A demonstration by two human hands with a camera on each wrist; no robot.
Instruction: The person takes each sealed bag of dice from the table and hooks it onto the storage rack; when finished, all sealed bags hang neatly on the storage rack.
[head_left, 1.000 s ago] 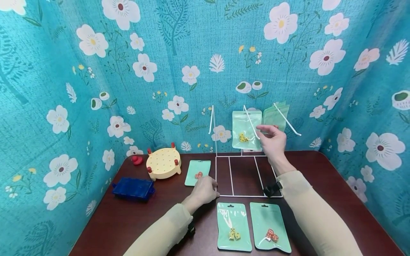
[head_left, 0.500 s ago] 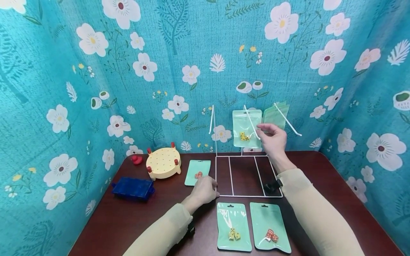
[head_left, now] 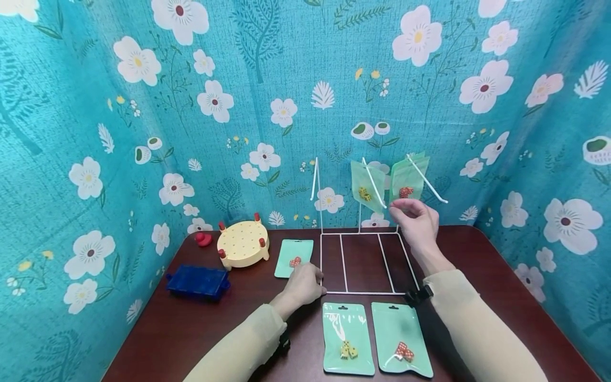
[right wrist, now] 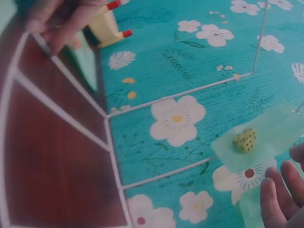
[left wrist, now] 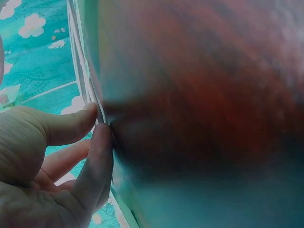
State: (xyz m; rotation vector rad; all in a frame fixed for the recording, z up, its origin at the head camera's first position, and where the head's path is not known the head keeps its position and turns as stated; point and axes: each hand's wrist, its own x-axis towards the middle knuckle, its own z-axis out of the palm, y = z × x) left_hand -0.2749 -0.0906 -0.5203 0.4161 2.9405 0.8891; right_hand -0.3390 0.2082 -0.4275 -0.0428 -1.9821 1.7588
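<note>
At the near left corner of the white wire rack [head_left: 365, 293], my left hand [head_left: 303, 284] pinches the frame; the left wrist view shows thumb and fingertips [left wrist: 102, 137] meeting on the wire. From the rack's middle hook hangs a green zip bag with yellow dice [head_left: 361, 183], turned at an angle. My right hand [head_left: 417, 225] is just right of and below this bag, its fingers loosely bent and holding nothing. In the right wrist view those fingers [right wrist: 269, 199] are apart from the bag. Green bags with red dice [head_left: 400, 179] hang on the right hook; the left hook carries none.
On the table lie a yellow-dice bag [head_left: 346, 321] and a red-dice bag [head_left: 395, 323] in front of the rack, and another red-dice bag [head_left: 292, 250] left of it. Further left are a cream pegged stand [head_left: 243, 244], a blue tray [head_left: 198, 281] and a red rubber duck [head_left: 203, 239].
My right hand has let go of the yellow-dice bag and moved down and right. The bag has swung to an angle on the middle hook. My left hand has stayed at the rack corner.
</note>
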